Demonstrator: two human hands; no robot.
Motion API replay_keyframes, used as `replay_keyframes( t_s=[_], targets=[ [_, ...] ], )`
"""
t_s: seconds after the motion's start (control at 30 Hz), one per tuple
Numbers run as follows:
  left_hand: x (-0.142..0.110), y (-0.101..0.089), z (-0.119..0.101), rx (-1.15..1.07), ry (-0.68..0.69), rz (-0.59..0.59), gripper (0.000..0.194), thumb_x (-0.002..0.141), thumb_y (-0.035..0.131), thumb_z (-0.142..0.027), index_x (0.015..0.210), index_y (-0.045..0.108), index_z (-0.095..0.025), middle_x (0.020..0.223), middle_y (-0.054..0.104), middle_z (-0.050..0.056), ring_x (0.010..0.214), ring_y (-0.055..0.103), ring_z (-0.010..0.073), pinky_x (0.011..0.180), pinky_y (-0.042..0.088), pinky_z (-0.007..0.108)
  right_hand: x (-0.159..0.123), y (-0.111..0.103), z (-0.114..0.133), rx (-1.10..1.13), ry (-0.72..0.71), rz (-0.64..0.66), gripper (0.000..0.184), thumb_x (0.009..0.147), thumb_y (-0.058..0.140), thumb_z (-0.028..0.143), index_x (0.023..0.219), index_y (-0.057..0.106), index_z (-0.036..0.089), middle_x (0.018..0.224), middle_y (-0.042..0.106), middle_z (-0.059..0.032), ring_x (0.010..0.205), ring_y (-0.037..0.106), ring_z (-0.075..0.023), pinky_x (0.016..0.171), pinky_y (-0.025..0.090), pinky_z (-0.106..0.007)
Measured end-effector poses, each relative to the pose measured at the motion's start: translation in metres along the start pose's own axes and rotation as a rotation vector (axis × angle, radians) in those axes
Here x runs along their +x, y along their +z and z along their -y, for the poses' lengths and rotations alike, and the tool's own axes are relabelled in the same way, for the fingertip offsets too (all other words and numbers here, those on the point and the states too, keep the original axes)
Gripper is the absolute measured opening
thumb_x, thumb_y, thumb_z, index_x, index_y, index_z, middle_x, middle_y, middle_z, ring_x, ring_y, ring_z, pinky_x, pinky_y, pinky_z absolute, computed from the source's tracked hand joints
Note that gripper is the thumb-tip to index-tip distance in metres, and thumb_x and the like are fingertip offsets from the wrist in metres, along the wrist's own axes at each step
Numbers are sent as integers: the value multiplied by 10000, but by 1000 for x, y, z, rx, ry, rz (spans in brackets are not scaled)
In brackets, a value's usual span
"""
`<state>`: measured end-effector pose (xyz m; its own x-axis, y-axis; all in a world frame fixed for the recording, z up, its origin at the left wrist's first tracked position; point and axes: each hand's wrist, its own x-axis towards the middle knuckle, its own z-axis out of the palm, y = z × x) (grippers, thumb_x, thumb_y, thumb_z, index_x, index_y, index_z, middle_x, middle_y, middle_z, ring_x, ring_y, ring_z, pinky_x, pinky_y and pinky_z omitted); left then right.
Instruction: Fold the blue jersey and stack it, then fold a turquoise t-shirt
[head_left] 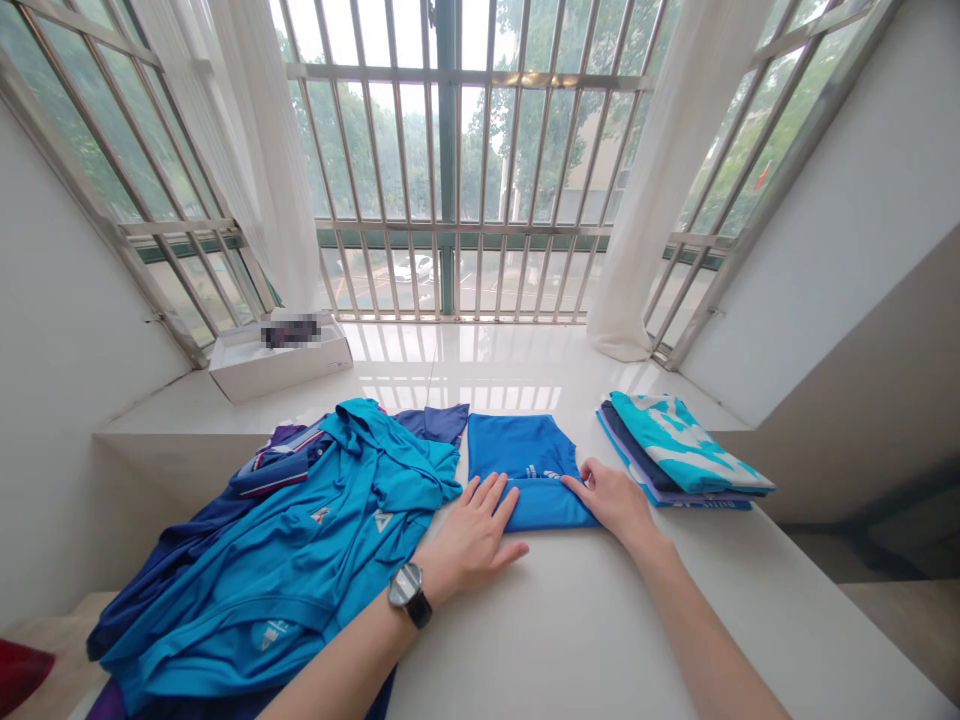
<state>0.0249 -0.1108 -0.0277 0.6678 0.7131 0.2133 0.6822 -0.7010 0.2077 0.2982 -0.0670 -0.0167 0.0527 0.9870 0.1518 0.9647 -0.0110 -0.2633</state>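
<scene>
Two hands, left (480, 525) and right (611, 495), are pressing flat and lightly pinching blue cloth (521, 445), between loose clothes (300, 560) (quite rumpled) and a folded stack (679, 450).

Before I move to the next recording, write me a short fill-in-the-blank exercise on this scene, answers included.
The left hand and right hand both touch a garment colored ____.
The watch is on the ____ wrist.
The folded stack lies to the person's ____.
The curtains by the barred window are ____.
Missing words: blue; left; right; white.
</scene>
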Motion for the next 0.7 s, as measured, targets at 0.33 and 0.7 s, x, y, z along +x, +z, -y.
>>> replay_keyframes(
  t_s=[0.33,0.7],
  targets=[
    [1,1,1,17,-37,11,720,978,281,-649,1533,293,-191,1594,311,130,1476,266,300,1201,233,489,-12,1,28,194,-415,65,205,945,495,357,811,595,237,836,655,-30,777,608,-190,717,453,-298],
    [1,0,-2,63,-67,-26,690,982,274,-644,1517,324,-212,1578,346,128,1456,310,297,1182,250,504,-4,0,9,205,-304,94,234,925,473,371,820,631,234,898,672,-55,842,623,-208,774,463,-319]
  ],
)
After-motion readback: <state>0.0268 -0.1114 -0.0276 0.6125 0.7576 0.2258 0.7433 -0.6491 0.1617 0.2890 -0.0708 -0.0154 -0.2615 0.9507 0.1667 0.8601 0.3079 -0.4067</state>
